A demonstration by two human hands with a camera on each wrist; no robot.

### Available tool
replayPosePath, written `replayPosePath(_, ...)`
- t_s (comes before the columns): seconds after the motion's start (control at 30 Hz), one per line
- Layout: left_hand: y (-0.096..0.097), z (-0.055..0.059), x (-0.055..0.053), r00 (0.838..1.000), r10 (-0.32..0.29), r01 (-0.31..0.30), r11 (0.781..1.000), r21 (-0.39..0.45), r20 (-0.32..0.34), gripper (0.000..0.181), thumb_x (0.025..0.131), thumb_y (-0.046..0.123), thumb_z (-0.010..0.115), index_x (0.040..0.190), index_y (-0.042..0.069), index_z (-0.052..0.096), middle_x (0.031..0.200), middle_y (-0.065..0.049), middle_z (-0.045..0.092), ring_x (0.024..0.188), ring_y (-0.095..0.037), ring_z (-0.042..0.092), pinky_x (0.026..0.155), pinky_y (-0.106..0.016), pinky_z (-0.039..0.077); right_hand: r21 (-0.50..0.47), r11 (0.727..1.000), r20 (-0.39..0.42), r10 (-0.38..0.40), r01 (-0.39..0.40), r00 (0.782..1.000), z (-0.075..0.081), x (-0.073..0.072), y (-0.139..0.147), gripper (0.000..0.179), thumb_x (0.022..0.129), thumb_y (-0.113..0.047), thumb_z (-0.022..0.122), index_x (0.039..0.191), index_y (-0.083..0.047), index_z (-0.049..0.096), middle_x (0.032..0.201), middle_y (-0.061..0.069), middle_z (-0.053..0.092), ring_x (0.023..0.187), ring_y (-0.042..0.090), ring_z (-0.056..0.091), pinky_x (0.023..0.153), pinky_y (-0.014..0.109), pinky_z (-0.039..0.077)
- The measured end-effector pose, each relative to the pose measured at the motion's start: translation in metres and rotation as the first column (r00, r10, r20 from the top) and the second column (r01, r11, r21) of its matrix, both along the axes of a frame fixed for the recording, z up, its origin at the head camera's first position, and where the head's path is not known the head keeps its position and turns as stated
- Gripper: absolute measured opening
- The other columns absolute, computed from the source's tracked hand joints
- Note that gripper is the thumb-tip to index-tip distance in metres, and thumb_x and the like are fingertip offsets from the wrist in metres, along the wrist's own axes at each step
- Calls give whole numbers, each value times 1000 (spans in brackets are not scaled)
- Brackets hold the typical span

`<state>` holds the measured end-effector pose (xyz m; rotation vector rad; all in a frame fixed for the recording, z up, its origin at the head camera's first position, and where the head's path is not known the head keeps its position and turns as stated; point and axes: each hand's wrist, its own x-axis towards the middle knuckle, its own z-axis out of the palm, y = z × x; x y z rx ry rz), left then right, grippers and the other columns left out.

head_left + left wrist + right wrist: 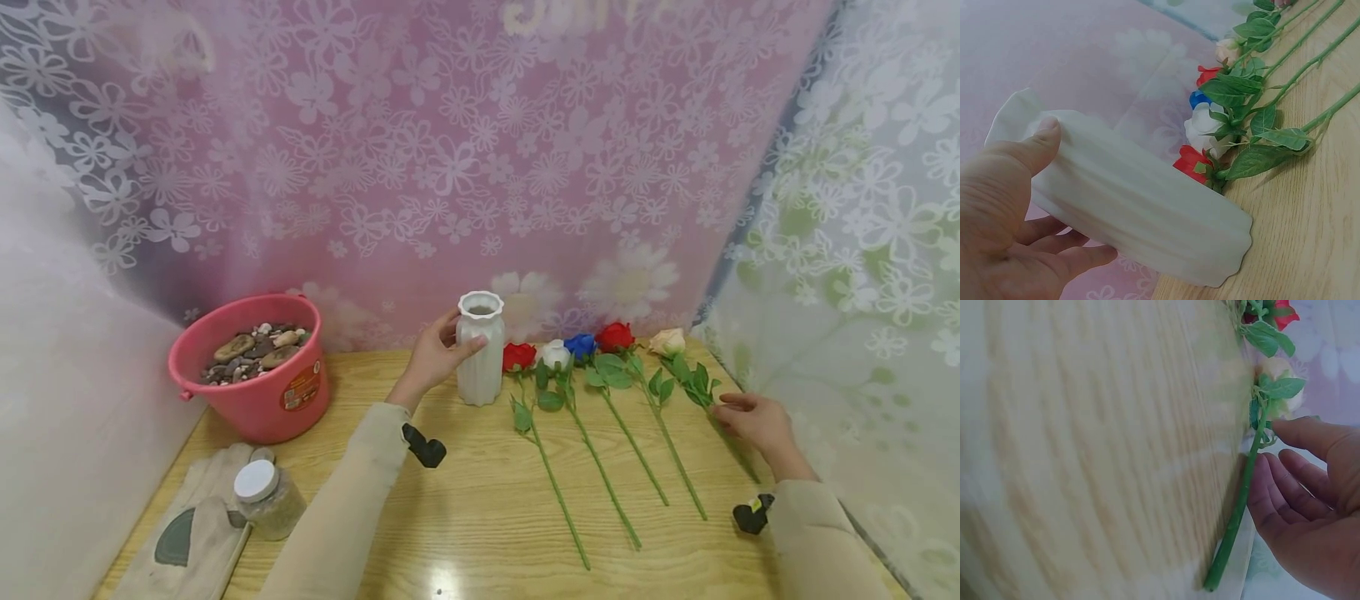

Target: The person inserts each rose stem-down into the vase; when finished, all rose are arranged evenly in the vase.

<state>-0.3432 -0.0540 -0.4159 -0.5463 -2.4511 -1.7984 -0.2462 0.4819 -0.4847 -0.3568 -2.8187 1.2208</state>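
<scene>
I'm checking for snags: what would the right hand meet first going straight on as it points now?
Most likely the cream rose, at its stem. The right hand is right beside it, though the depth leaves contact unclear.

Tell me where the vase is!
In the head view, the vase is near the middle, held in the left grip, with the bucket farther left and a red rose close on its right.
</scene>
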Motion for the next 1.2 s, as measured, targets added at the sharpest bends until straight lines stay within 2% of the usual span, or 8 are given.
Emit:
replayPosePath(0.1, 0, 0, 0, 1000, 3, -3, 1000, -9, 3, 80, 97, 28, 79, 165, 16, 38, 153, -18, 58, 141, -37, 58, 115, -50, 51, 76, 997, -9, 4, -3, 1000, -3, -3, 1, 61, 104, -32, 67, 140, 17, 56, 123, 35, 70, 82, 15, 74, 71, 30, 62)
replayPosePath(0.3, 0, 2, 1, 1000, 7, -6, 1000, -16, 8, 80, 97, 30, 80, 164, 16, 39, 154, -19, 58, 140, -38, 58, 114, -50, 52, 168, 986, -17, 7, -4, 1000, -10, -8, 3, 56, 102, -31, 70, 134, 15, 62, 121, 34, 70, 104, 49, 67, 84, 55, 60)
replayPosePath(0.5, 0, 2, 0, 1000, 10, -10, 1000, -14, 19, 80, 97, 31, 80, 164, 17, 39, 153, -18, 58, 140, -38, 58, 114, -50, 52, 214, 975, 9, 58, -59, 998, -6, -12, 4, 54, 101, -27, 68, 134, 15, 62, 117, 31, 74, 107, 52, 67, 88, 60, 58)
replayPosePath(0.63, 0, 3, 1, 999, 14, -13, 1000, -18, 31, 80, 97, 31, 79, 165, 18, 38, 154, -18, 57, 141, -38, 58, 114, -50, 52, 221, 967, 42, 121, -128, 992, -2, -13, 5, 53, 102, -23, 66, 136, 18, 59, 127, 39, 66, 110, 56, 64, 87, 59, 60)
replayPosePath(0.73, 0, 3, 2, 999, 13, -13, 1000, -20, 33, 80, 97, 31, 79, 165, 18, 38, 154, -18, 57, 141, -39, 57, 114, -51, 52, 174, 969, 74, 164, -174, 984, 2, -13, 3, 53, 104, -20, 64, 137, 21, 55, 135, 45, 56, 115, 59, 61, 89, 58, 61)
replayPosePath(1.0, 0, 3, 3, 999, 13, -12, 1000, -19, 31, 80, 98, 28, 79, 165, 17, 37, 155, -19, 56, 141, -39, 57, 115, -51, 50, -41, 975, 99, 222, -219, 970, 19, -13, -11, 62, 111, -18, 55, 151, 24, 33, 149, 46, 44, 119, 47, 68, 94, 43, 63)
replayPosePath(1.07, 0, 4, 4, 1000, 10, -9, 1000, -18, 29, 80, 98, 28, 79, 165, 16, 37, 155, -19, 56, 141, -40, 57, 115, -51, 50, -82, 972, 95, 229, -221, 969, 24, -14, -16, 66, 112, -21, 53, 154, 23, 28, 152, 45, 41, 115, 36, 72, 97, 43, 62)
replayPosePath(1.2, 1, 4, 5, 1000, 1, 0, 1000, -31, 17, 82, 99, 28, 78, 167, 16, 34, 155, -19, 56, 142, -40, 56, 115, -52, 50, -172, 961, 101, 234, -215, 967, 36, -19, -27, 77, 112, -32, 54, 160, 17, 19, 161, 41, 31, 103, -1, 70, 106, 41, 58)
